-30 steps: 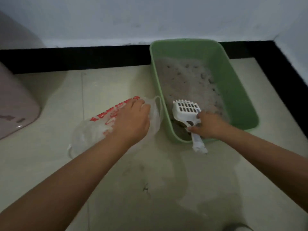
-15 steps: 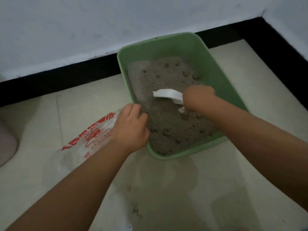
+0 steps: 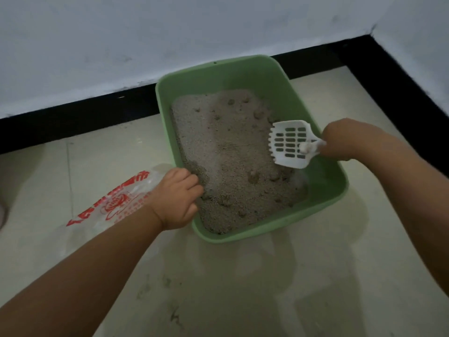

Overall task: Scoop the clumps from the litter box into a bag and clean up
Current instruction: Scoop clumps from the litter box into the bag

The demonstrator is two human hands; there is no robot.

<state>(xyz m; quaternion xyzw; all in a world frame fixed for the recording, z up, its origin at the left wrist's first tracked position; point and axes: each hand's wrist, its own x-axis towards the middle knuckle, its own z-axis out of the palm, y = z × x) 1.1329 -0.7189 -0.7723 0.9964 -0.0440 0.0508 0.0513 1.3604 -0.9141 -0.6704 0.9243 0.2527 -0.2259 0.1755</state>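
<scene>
A green litter box [image 3: 323, 205] stands on the floor against the wall, filled with grey litter [image 3: 228, 152] dotted with small clumps. My right hand [image 3: 342, 139] grips the handle of a white slotted scoop [image 3: 290, 144], which is raised above the litter at the box's right side with a small pale clump in it. My left hand [image 3: 176, 198] grips the mouth of a clear plastic bag with red print [image 3: 114, 205] at the box's left rim. The bag lies flat on the floor to the left.
The pale tiled floor [image 3: 243, 288] carries dark smudges in front of the box. A black baseboard [image 3: 77, 120] runs under the white wall and turns the corner at the far right. A pale object shows at the left edge.
The scoop has come up from the middle of the litter and moved right, its slotted face now turned to me. My left hand stays on the bag at the rim. The view shifted slightly.
</scene>
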